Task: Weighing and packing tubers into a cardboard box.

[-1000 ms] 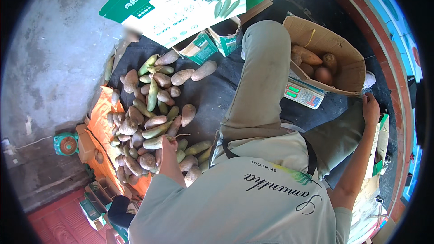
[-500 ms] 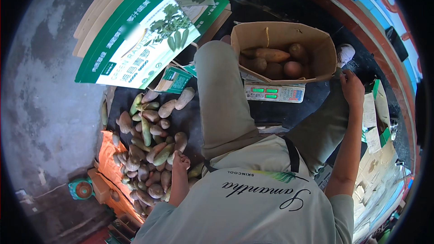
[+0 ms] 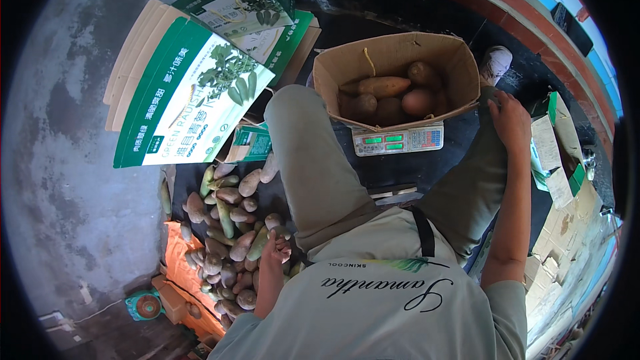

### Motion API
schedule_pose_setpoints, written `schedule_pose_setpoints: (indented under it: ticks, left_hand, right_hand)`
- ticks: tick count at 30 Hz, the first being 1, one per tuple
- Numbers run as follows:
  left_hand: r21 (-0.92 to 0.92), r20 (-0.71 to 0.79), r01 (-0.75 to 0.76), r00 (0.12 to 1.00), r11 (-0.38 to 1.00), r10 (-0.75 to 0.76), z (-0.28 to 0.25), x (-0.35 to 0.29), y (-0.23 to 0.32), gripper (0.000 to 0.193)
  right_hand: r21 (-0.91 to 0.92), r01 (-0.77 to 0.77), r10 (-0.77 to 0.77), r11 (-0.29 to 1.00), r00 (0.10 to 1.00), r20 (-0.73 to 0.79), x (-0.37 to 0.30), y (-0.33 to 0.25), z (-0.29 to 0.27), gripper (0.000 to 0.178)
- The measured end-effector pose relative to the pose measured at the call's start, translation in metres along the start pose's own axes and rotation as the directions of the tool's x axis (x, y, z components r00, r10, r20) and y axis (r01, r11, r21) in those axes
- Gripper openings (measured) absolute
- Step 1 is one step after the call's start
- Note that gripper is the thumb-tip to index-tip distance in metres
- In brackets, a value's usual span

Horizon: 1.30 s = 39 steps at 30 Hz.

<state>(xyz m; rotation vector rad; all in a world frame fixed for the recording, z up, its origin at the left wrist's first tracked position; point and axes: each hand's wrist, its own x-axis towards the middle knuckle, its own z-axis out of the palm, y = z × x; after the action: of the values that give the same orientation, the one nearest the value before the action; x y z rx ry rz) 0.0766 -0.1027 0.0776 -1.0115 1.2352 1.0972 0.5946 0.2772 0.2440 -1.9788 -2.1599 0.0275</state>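
Note:
My left hand (image 3: 277,248) has its fingers curled closed at the near right edge of a heap of roots. Just beyond its fingertips lies a brownish root (image 3: 281,232); whether the fingers hold anything is hidden. The heap mixes reddish-brown roots like sweet potatoes (image 3: 228,195) with long green radishes (image 3: 225,217). My right hand (image 3: 511,120) rests over my right knee, fingers laid on the trouser cloth, holding nothing. Ahead between my knees, an open cardboard box (image 3: 400,115) with several large brown roots (image 3: 385,87) inside sits on a digital scale (image 3: 398,141) with lit green displays.
Printed green-and-white cartons (image 3: 190,100) are stacked at the far left. Orange sheeting (image 3: 183,253) lies under the heap's left side, beside a small teal fan-like device (image 3: 144,305). An opened carton (image 3: 560,150) and flattened cardboard (image 3: 567,227) lie on the right.
The view has shifted, so the box and scale appear further left and the heap lower. My left hand remains curled by the heap. My right hand stays on my knee.

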Motion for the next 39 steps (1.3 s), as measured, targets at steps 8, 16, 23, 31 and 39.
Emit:
schedule_pose_setpoints:
  ticks: [8,16,23,31,39]
  left_hand:
    - [0.416,0.109,-0.220,0.975,0.882,0.192,0.053,-0.034,0.009,0.043]
    - [0.591,0.456,-0.768,0.570,0.247,0.684,0.140,-0.171,0.010,0.034]
    - [0.280,0.799,-0.958,0.199,-0.059,0.567,0.213,-0.260,-0.005,0.036]
    - [0.396,0.899,-0.917,0.378,-0.040,0.222,0.344,-0.247,-0.055,0.037]
    - [0.424,0.903,-0.843,0.366,-0.331,0.225,0.409,-0.138,-0.078,0.035]
  right_hand:
    - [0.014,-0.009,0.009,1.000,1.000,-0.010,-0.003,-0.002,-0.001,0.025]
    - [-0.017,-0.038,0.038,0.999,0.999,0.016,-0.001,0.000,0.000,0.022]
    - [-0.021,-0.036,0.036,0.999,0.999,-0.016,-0.001,-0.001,-0.001,0.022]
    - [0.003,-0.022,0.022,1.000,0.996,-0.083,-0.010,0.007,0.006,0.023]
    - [0.031,-0.039,0.042,0.999,0.994,-0.096,-0.009,0.004,0.002,0.023]
